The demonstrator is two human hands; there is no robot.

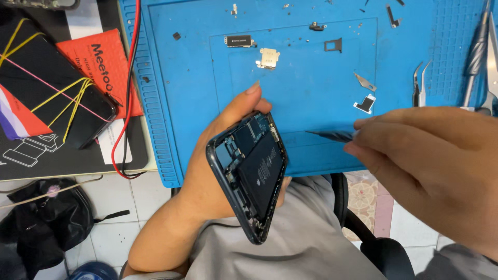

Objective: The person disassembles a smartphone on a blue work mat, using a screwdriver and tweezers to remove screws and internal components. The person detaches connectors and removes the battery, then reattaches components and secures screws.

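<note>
Phone (252, 173), opened with its dark battery and boards showing, sits tilted in the left hand (218, 171), whose fingers wrap its back and far edge; its long axis runs from upper right, near the mat (311, 93), down toward the person's lap. Right hand (430, 166) hovers just to the right, fingers pinched narrow on a thin dark tool (332, 135) whose tip points left at the phone's upper end (near, not touching). Loose small parts (268, 58) and tweezers (419, 83) lie on the mat beyond, and a second phone (62, 98) bound with rubber bands rests well apart at left.
</note>
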